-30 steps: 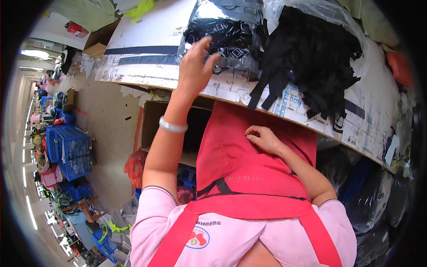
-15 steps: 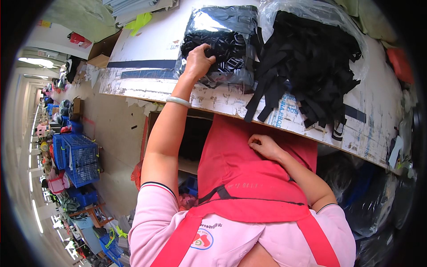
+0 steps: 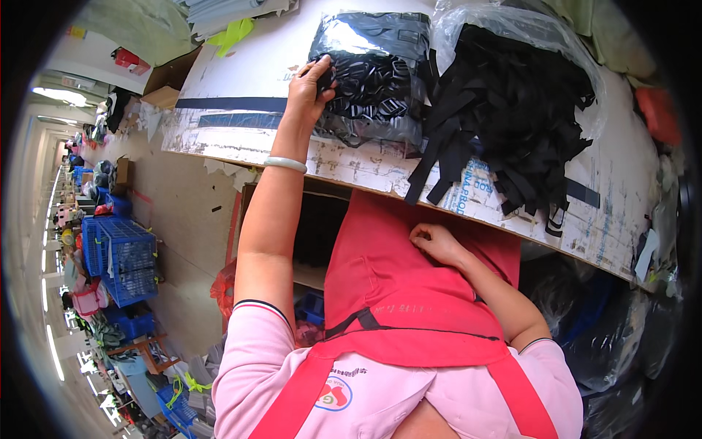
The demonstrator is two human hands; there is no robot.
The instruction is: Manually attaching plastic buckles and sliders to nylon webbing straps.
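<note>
My left hand (image 3: pixel 311 88) is at the left edge of a clear plastic bag (image 3: pixel 369 33), its thumb and fingers closed around a small black buckle piece. Inside the bag's opening lies a heap of black plastic buckles (image 3: pixel 369 88), shiny and tangled together. My right hand (image 3: pixel 435 241) rests on the red apron (image 3: pixel 387 285) in my lap, fingers curled, with nothing visible in them. Right of the buckles, a big pile of cut black webbing straps (image 3: pixel 504 110) spills from another clear bag (image 3: pixel 585 44) toward the table's front edge.
The table (image 3: pixel 241 135) has a worn white cardboard cover with dark tape strips. Pale stacked sheets (image 3: pixel 227 11) and a neon yellow scrap (image 3: pixel 232 35) lie at the far left. Clear-wrapped dark bundles (image 3: pixel 607 329) are below on the right. Blue crates (image 3: pixel 128 260) stand on the floor leftward.
My left hand has moved left from the middle of the buckles to the bag's edge, now with a black buckle piece in its fingers. My right hand stays in my lap.
</note>
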